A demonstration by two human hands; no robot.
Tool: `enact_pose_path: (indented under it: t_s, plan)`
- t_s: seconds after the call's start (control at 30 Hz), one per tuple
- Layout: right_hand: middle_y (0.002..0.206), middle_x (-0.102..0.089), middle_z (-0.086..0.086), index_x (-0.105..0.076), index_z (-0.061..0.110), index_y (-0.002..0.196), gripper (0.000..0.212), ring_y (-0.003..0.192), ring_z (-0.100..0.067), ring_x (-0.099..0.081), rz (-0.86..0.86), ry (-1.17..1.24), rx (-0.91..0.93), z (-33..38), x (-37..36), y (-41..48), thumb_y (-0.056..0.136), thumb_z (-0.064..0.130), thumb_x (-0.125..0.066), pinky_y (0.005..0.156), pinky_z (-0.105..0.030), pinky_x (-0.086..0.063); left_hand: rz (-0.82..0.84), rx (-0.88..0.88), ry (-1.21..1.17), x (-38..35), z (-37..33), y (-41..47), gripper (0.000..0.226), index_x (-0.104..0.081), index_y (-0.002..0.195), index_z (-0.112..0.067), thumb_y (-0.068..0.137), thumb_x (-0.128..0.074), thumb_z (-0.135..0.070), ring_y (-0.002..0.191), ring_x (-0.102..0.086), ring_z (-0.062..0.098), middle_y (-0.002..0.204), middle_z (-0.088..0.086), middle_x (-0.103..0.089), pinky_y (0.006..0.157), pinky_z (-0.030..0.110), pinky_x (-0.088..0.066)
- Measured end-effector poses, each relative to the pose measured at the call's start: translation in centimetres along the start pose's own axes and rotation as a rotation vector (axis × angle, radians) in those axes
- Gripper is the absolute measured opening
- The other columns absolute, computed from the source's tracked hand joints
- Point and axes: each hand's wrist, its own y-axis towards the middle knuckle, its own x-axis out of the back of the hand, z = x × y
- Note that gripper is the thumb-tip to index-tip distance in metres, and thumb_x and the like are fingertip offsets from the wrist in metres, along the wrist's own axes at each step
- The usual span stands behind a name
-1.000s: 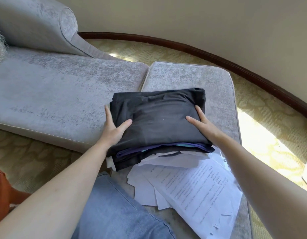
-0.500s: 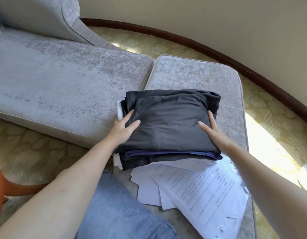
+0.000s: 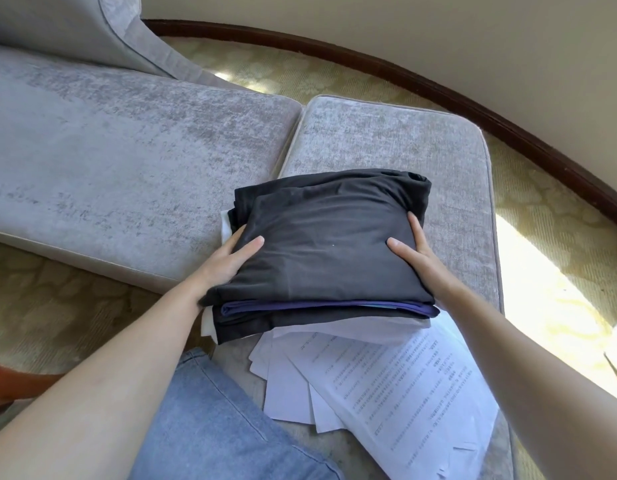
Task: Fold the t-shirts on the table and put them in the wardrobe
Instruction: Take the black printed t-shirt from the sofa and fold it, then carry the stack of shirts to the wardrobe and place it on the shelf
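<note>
A stack of folded t-shirts (image 3: pixel 329 244) lies on a grey upholstered footstool (image 3: pixel 386 140). The top shirt is dark grey; purple, black and white layers show at the near edge. My left hand (image 3: pixel 227 259) grips the stack's left side, thumb on top and fingers tucked underneath. My right hand (image 3: pixel 416 252) grips the right side the same way, thumb pressed on the top shirt. The stack's near edge overlaps a fan of printed papers.
Printed white papers (image 3: pixel 397 386) spread over the footstool's near end. A grey chaise seat (image 3: pixel 127 140) adjoins on the left. My jeans-clad knee (image 3: pixel 210 420) is below. Patterned carpet (image 3: pixel 549 271) and a dark wooden skirting (image 3: pixel 508 109) run along the wall. A reddish wooden piece (image 3: pixel 9 386) sits far left.
Both hands have slid from resting on top of the stack to clasping its sides, fingers going under. The view has shifted, so the stack sits lower and more central.
</note>
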Motion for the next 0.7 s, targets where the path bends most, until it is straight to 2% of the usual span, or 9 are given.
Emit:
enact_pose_path:
  t_s: [0.07, 0.1, 0.23, 0.3, 0.37, 0.4, 0.5, 0.6, 0.7]
  plan:
    - [0.137, -0.036, 0.017, -0.011, 0.040, 0.153, 0.080, 0.113, 0.002, -0.049, 0.006, 0.018, 0.001, 0.0, -0.1, 0.2, 0.090, 0.037, -0.060, 0.084, -0.013, -0.042, -0.004, 0.006, -0.039, -0.1, -0.2, 0.1, 0.022, -0.044, 0.114, -0.048, 0.096, -0.054, -0.040, 0.101, -0.051, -0.011, 0.112, -0.031, -0.052, 0.077, 0.000, -0.038]
    - [0.136, -0.037, 0.017, -0.011, 0.040, 0.153, 0.080, 0.113, 0.001, -0.049, 0.007, 0.025, 0.003, -0.2, -0.1, 0.3, 0.090, 0.036, -0.060, 0.083, -0.012, -0.042, -0.005, 0.007, -0.048, -0.1, -0.1, 0.1, 0.026, -0.045, 0.117, -0.047, 0.094, -0.057, -0.044, 0.100, -0.051, -0.013, 0.112, -0.030, -0.053, 0.080, 0.003, -0.039]
    - [0.135, -0.039, 0.016, -0.013, 0.039, 0.153, 0.078, 0.104, 0.013, -0.049, -0.006, 0.025, 0.021, -0.2, -0.1, 0.3, 0.092, 0.029, -0.061, 0.077, -0.011, -0.045, -0.046, -0.004, -0.076, 0.2, -0.2, 0.1, 0.077, -0.046, 0.139, -0.034, 0.071, -0.074, -0.056, 0.110, -0.056, -0.002, 0.125, -0.017, -0.059, 0.102, 0.021, -0.040]
    - [0.139, -0.041, 0.013, -0.016, 0.038, 0.153, 0.080, 0.109, 0.007, -0.051, -0.015, 0.033, 0.031, -0.1, -0.1, 0.2, 0.090, 0.026, -0.065, 0.079, -0.012, -0.045, -0.086, -0.005, -0.088, 0.3, -0.5, -0.3, 0.088, -0.049, 0.139, -0.032, 0.062, -0.078, -0.062, 0.114, -0.058, 0.006, 0.126, -0.013, -0.061, 0.108, 0.030, -0.040]
    - [0.140, -0.043, 0.011, -0.020, 0.036, 0.153, 0.081, 0.113, 0.000, -0.052, -0.040, 0.039, 0.055, 0.3, 0.0, -0.2, 0.089, 0.022, -0.067, 0.079, -0.009, -0.046, -0.125, -0.020, -0.070, 0.5, -1.2, -0.9, 0.107, -0.051, 0.137, -0.033, 0.043, -0.082, -0.073, 0.113, -0.060, 0.006, 0.121, -0.015, -0.064, 0.107, 0.031, -0.042]
    - [0.139, -0.044, 0.011, -0.021, 0.036, 0.153, 0.081, 0.113, 0.000, -0.052, -0.051, 0.034, 0.071, 0.6, 0.0, -0.3, 0.089, 0.021, -0.068, 0.077, -0.007, -0.046, -0.143, -0.032, -0.056, 0.7, -1.5, -1.2, 0.106, -0.051, 0.137, -0.032, 0.044, -0.083, -0.070, 0.110, -0.060, 0.004, 0.118, -0.017, -0.064, 0.104, 0.028, -0.043]
    - [0.138, -0.045, 0.012, -0.025, 0.036, 0.152, 0.079, 0.113, -0.001, -0.052, -0.071, 0.024, 0.128, 2.1, 0.0, -0.8, 0.088, 0.020, -0.068, 0.077, -0.006, -0.044, -0.199, -0.086, -0.020, 1.1, -3.1, -1.9, 0.074, -0.047, 0.141, -0.029, 0.075, -0.080, -0.038, 0.104, -0.058, -0.002, 0.115, -0.019, -0.060, 0.093, 0.018, -0.042]
    - [0.140, -0.043, 0.014, -0.025, 0.038, 0.151, 0.078, 0.119, -0.004, -0.049, -0.055, 0.017, 0.178, 4.1, -0.5, -1.1, 0.087, 0.023, -0.069, 0.081, -0.009, -0.041, -0.255, -0.167, 0.019, 2.2, -4.7, -3.2, 0.068, -0.047, 0.141, -0.028, 0.080, -0.077, -0.031, 0.112, -0.056, 0.005, 0.124, -0.012, -0.058, 0.097, 0.020, -0.043]
    - [0.146, -0.038, 0.015, -0.024, 0.039, 0.151, 0.089, 0.125, -0.005, -0.044, -0.017, -0.005, 0.248, 7.0, -2.1, -1.6, 0.080, 0.031, -0.077, 0.085, -0.012, -0.040, -0.325, -0.235, 0.024, 4.4, -6.1, -5.5, 0.068, -0.046, 0.142, -0.026, 0.081, -0.076, -0.028, 0.113, -0.055, 0.005, 0.128, -0.011, -0.055, 0.083, 0.008, -0.043]
